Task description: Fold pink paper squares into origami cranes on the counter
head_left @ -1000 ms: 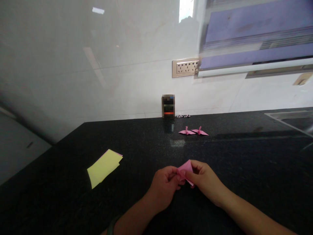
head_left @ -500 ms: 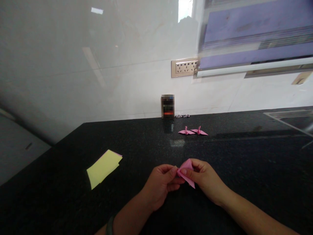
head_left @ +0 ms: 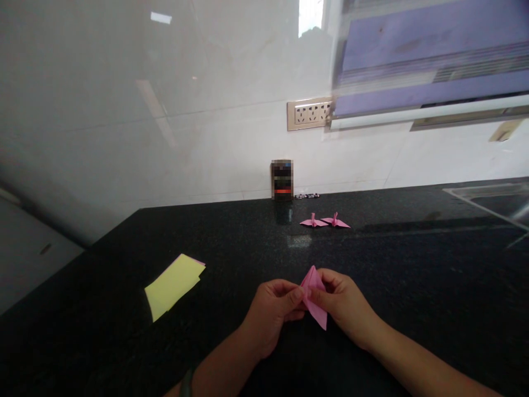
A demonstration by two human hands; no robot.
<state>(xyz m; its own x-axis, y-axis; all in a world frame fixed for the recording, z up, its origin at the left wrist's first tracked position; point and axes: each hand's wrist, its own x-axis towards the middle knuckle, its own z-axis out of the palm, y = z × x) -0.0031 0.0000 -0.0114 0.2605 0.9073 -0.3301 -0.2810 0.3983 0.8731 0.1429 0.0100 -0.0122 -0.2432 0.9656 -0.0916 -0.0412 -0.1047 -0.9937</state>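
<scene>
Between my hands, above the dark countertop, is a folded piece of pink paper [head_left: 317, 315], one point up and another pointing down. My left hand [head_left: 275, 309] pinches its left side between thumb and fingers. From the right, my right hand [head_left: 345, 300] grips it with the thumb across the front and the fingers behind, mostly hidden. Farther back on the counter stand two pink origami cranes, a left one [head_left: 313, 222] and a right one [head_left: 335, 221], side by side with wings spread. Yellow paper sheets [head_left: 173, 286] lie to the left of my hands.
The black countertop [head_left: 239, 237] meets a pale tiled wall. Against the wall stands a small blurred box [head_left: 282, 180], beside a beaded strip [head_left: 308, 196]. A socket panel [head_left: 309, 113] is on the wall, and a sink edge [head_left: 475, 207] shows at the right.
The pink paper has turned and opened out, so its point now rises higher and its lower tip hangs farther down. Both hands keep hold of it; the view has shifted slightly.
</scene>
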